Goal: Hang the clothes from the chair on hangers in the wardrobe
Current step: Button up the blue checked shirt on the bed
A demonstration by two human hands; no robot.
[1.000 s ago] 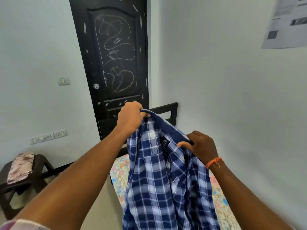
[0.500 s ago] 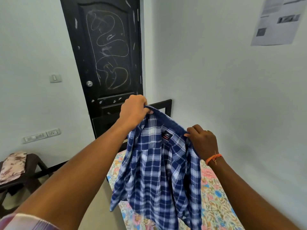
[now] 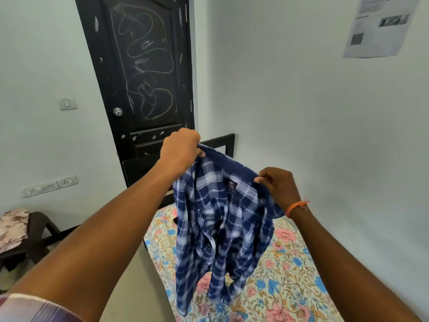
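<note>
- Head view: left hand (image 3: 180,148) and right hand (image 3: 277,185) pinch the blue-and-white checked cotton shirt (image 3: 220,228) by its collar, centre frame;
- shirt now hangs wider than a second ago; seemingly ready for a hanger.

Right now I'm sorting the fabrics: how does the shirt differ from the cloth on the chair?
The shirt is blue and white plaid; the cloth is pale with brownish flowers. The shirt hangs in the air, gripped at its collar by the left hand and right hand; the cloth lies draped over the chair, untouched.
</note>
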